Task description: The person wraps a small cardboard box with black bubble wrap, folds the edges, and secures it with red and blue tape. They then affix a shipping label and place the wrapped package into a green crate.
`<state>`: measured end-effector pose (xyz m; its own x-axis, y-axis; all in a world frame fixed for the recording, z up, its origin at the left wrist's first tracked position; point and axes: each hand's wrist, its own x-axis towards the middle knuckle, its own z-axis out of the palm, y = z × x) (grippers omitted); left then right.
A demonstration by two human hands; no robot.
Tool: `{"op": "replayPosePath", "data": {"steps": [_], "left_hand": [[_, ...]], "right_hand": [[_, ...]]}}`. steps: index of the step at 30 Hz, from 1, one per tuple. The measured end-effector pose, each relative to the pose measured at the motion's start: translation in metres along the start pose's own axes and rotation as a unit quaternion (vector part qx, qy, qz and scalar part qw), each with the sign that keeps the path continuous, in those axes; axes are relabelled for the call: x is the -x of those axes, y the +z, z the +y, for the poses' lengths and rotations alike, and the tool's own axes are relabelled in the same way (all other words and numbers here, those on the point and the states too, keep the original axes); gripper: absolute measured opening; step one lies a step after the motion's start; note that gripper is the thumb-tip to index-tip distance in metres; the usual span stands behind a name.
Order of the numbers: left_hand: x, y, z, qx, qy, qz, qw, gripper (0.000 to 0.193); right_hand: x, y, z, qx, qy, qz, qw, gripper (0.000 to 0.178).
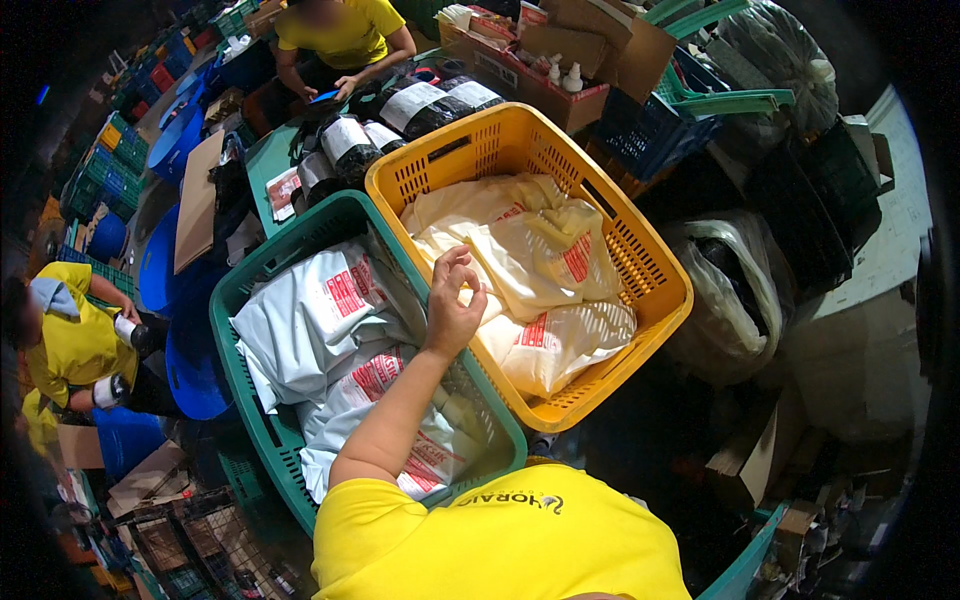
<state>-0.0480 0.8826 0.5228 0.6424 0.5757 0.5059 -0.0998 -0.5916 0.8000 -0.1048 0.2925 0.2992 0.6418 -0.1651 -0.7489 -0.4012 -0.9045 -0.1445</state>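
My left hand (455, 303) is over the left side of the yellow crate (655, 285), close to where it meets the green crate (228, 318). Its fingers are curled and the thumb bends toward the index finger in a pinch. Whatever they may hold is too small to make out. Cream plastic bags (525, 250) with red print lie inside the yellow crate, just beyond and beneath this hand. My left forearm crosses above the green crate, which holds white plastic bags (295, 315) with red print. No part of my right hand shows.
Black-wrapped bundles with white labels (412, 103) lie behind the crates, beside a cardboard box with white bottles (572, 78). Two people in yellow shirts (345, 35) work at the back and far left. A clear sack (730, 290) stands right; blue tubs (195, 355) stand left.
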Motion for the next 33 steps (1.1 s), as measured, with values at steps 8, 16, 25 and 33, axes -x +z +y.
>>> {"op": "replayPosePath", "data": {"steps": [8,16,25,33], "left_hand": [[0.003,0.002,-0.012,-0.037,0.037,-0.019,0.998,0.016],[-0.005,-0.007,-0.040,-0.099,0.037,-0.106,0.989,0.023],[-0.049,0.103,0.067,-0.070,0.074,-0.170,0.980,0.028],[0.101,0.367,0.230,0.026,0.190,-0.413,0.891,0.022]], "right_hand": [[0.034,-0.018,-0.030,0.030,-0.012,0.048,0.998,0.045],[0.069,-0.037,-0.008,-0.135,0.088,0.007,0.987,0.045],[0.083,-0.003,0.094,-0.259,0.235,0.033,0.936,0.048],[0.087,0.003,0.232,-0.373,0.357,0.092,0.851,0.043]]}}
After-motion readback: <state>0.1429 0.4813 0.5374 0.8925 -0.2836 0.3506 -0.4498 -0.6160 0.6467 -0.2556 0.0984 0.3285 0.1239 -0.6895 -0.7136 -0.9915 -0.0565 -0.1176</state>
